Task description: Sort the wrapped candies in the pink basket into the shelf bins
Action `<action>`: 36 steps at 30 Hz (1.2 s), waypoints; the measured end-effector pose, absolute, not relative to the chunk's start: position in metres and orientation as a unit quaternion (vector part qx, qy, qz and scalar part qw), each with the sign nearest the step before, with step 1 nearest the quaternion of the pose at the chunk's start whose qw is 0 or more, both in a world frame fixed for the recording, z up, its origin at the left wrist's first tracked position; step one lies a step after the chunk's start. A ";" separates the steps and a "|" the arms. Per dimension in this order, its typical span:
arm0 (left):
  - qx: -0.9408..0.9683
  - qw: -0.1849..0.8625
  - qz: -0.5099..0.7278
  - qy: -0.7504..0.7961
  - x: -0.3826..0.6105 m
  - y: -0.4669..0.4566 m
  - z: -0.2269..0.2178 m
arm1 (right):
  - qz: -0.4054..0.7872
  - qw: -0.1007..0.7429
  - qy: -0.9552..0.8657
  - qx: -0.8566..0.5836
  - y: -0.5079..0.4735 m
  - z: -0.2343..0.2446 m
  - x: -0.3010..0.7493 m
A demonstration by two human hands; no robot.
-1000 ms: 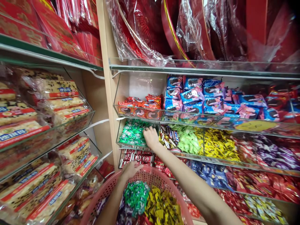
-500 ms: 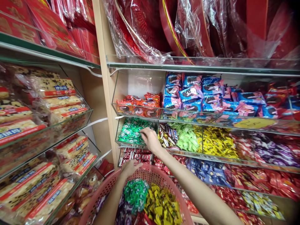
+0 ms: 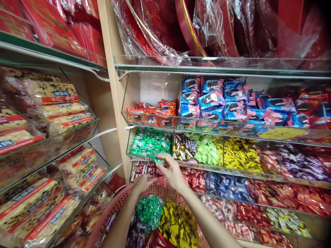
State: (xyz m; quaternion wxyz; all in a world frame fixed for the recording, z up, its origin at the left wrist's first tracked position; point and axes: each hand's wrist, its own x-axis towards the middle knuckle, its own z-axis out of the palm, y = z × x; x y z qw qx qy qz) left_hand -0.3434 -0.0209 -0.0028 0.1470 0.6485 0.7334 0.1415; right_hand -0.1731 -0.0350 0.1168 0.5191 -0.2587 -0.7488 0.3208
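Note:
A green-wrapped candy (image 3: pixel 158 160) is pinched between the thumb and fingers of my right hand (image 3: pixel 172 171), just in front of the shelf's lip. Behind it, a clear bin holds a heap of green candies (image 3: pixel 150 142). My left hand (image 3: pixel 143 182) hovers over the far rim of the pink plastic basket (image 3: pixel 103 220), fingers loosely stretched and apart from the candy. Inside the basket lie a pile of green candies (image 3: pixel 150 210), yellow-wrapped candies (image 3: pixel 178 224) and some purple and red ones, partly hidden by my left forearm.
Blue cookie packs (image 3: pixel 210 100) and orange packs (image 3: pixel 151 113) fill the shelf above. Light green (image 3: pixel 207 150) and yellow candies (image 3: pixel 240 155) sit in bins to the right. Wrapped pastries (image 3: pixel 55 91) line the left shelves. A wooden post (image 3: pixel 113 89) divides the two sides.
My right hand has come out of the green candy bin, down and toward the basket, with a green candy in its fingers. My left hand stays over the basket's rim.

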 end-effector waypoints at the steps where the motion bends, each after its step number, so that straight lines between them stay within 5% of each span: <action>1: 0.650 0.150 0.143 0.731 -0.343 -0.021 -0.002 | 0.319 0.508 -0.755 -0.264 -0.037 0.116 -0.173; 13: 0.663 0.163 0.145 0.716 -0.345 -0.021 -0.003 | 0.338 0.427 -0.789 -0.285 -0.043 0.103 -0.168; 22: 0.659 0.122 0.135 0.730 -0.344 -0.022 -0.007 | 0.313 0.090 -0.895 -0.303 -0.036 0.053 -0.158; 27: 0.667 0.116 0.126 0.725 -0.344 -0.022 -0.006 | 0.251 0.125 -0.907 -0.314 -0.043 0.052 -0.165; 36: 0.660 0.154 0.143 0.721 -0.344 -0.021 -0.002 | 0.132 0.218 -0.908 -0.333 -0.025 0.131 -0.184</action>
